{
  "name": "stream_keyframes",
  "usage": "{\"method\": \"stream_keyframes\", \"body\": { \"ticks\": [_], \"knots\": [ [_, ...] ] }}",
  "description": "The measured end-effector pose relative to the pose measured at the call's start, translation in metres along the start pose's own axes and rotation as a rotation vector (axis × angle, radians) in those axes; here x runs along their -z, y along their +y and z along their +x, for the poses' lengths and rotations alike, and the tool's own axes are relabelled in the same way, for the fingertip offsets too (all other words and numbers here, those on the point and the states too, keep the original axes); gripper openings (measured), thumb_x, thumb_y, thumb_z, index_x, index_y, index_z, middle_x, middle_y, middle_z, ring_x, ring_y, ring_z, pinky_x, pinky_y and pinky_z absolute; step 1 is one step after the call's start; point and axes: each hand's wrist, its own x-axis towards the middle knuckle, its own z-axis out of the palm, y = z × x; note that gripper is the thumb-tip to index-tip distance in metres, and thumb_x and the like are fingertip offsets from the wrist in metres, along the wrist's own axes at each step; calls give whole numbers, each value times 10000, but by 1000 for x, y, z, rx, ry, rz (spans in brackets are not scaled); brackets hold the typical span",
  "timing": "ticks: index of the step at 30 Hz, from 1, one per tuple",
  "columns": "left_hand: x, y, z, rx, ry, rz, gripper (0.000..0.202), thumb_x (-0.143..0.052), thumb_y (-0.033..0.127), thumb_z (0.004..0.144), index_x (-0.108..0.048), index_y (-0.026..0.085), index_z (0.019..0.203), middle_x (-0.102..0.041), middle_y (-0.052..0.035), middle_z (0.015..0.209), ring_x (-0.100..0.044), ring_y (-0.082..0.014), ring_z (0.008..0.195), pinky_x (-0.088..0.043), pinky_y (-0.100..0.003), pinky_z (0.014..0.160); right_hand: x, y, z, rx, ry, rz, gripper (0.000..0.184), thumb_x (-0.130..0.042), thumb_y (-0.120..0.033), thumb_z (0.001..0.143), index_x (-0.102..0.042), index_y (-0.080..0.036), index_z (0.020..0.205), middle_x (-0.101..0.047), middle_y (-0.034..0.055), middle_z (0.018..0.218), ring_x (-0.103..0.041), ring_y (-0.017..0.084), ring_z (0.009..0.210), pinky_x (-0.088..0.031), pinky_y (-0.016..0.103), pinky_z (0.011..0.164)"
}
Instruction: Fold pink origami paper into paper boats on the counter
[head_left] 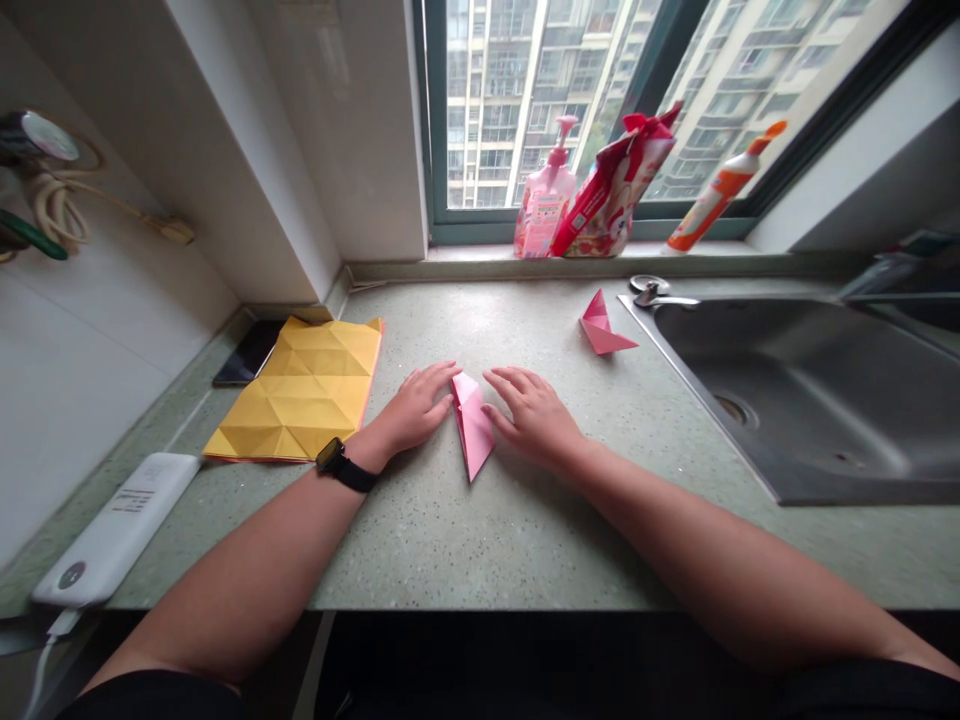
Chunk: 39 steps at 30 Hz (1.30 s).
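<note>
A folded piece of pink origami paper [474,428] lies on the speckled counter [420,540] between my hands, one point toward me. My left hand [415,405], with a black watch on its wrist, rests at the paper's left edge, fingers extended and loosely together. My right hand [534,410] is just right of the paper with fingers stretched out; its thumb is near the paper's right edge, and I cannot tell if it touches. Farther back on the right stands a second folded pink paper piece [602,328] with upright points.
Creased yellow paper sheets [322,375] lie at left, partly over a dark flat object [247,352]. A white power bank [124,528] with a cable is near the front left. A steel sink [825,400] is at right. A pump bottle [546,200], red bag [615,195] and orange-white bottle [716,200] line the windowsill.
</note>
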Motion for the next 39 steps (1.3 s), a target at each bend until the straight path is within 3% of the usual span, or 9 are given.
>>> {"method": "stream_keyframes", "body": {
  "ticks": [2, 5, 8, 11, 19, 26, 39],
  "knots": [
    [0, -1, 0, -3, 114, -65, 480, -489, 178, 1013, -594, 215, 1480, -616, -115, 1582, -555, -243, 1500, -419, -458, 1312, 4, -2, -1, 61, 35, 69, 521, -494, -462, 1123, -609, -219, 1569, -697, 147, 1499, -625, 329, 1374, -490, 506, 1189],
    [0, -2, 0, -1, 209, -101, 314, -577, 178, 956, -677, 210, 1251, -711, -104, 1325, -665, -272, 1284, -532, -477, 1182, 6, -5, -2, 74, 61, 133, 542, -543, -502, 1101, -597, -237, 1571, -763, 134, 1334, -685, 332, 1224, -540, 509, 1081],
    [-1, 0, 0, -34, 199, -115, 94, -656, 259, 970, -709, 218, 1036, -716, -77, 1153, -683, -276, 1166, -552, -491, 1121, 3, -6, -3, 50, 47, 147, 639, -597, -572, 1063, -560, -228, 1601, -780, 129, 1259, -698, 347, 1167, -546, 512, 1036],
    [-2, 4, 0, -67, 168, -131, 118, -678, 298, 990, -732, 222, 918, -704, -70, 1108, -685, -266, 1117, -559, -481, 1094, 1, -7, -3, 50, 12, 115, 746, -631, -645, 1025, -535, -211, 1624, -769, 150, 1275, -690, 367, 1163, -535, 528, 1042],
    [-5, 12, 3, -111, 146, -150, 224, -649, 325, 1061, -828, 208, 995, -699, -95, 1191, -694, -266, 1171, -550, -484, 1134, -1, -11, -2, 59, -14, 103, 766, -659, -648, 1004, -539, -213, 1623, -745, 173, 1324, -667, 383, 1201, -501, 548, 1093],
    [-8, 10, 2, -113, 146, -145, 235, -641, 314, 1072, -818, 201, 965, -688, -98, 1185, -690, -267, 1173, -565, -486, 1115, -4, -9, 0, 35, 3, 171, 722, -694, -535, 983, -547, -218, 1615, -754, 165, 1305, -679, 379, 1212, -513, 551, 1091],
    [-6, 14, 3, -135, 132, -198, 243, -599, 299, 1089, -810, 204, 1011, -668, -102, 1176, -670, -265, 1178, -561, -483, 1127, -3, -9, 3, -61, 19, 310, 749, -753, -499, 958, -522, -255, 1627, -790, 124, 1231, -701, 383, 1212, -518, 582, 1109]
  ]
}}
